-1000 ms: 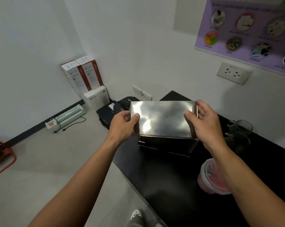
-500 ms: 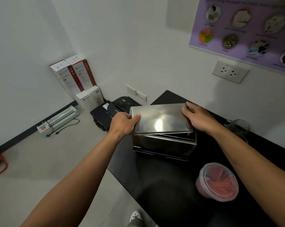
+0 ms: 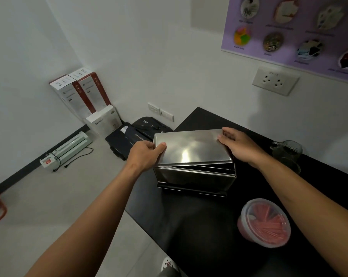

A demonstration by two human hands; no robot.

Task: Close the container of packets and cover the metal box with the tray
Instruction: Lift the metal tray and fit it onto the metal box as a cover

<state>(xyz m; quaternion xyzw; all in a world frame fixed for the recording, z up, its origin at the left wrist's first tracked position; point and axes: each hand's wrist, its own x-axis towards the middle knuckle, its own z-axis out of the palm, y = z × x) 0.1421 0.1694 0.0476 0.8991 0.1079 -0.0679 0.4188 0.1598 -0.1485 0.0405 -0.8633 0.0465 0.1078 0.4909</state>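
Note:
A shiny metal tray (image 3: 191,145) lies upside down on top of the metal box (image 3: 193,177), which stands on the black counter (image 3: 199,232). The tray sits slightly askew, with a thin gap along the box's front edge. My left hand (image 3: 146,153) grips the tray's left end, thumb on top. My right hand (image 3: 240,143) rests on its right end with the fingers over the far corner. A round clear container (image 3: 264,222) of pink packets stands at the front right with its clear lid on.
Dark glass mugs (image 3: 287,154) stand behind my right wrist near the wall. On the floor to the left are a black shredder (image 3: 141,132), white and red boxes (image 3: 83,92) and a laminator (image 3: 69,146). The counter's left edge drops to the floor.
The tray came down from a tilted hold above the box onto its top. My right hand shifted from gripping its side to resting on its right end.

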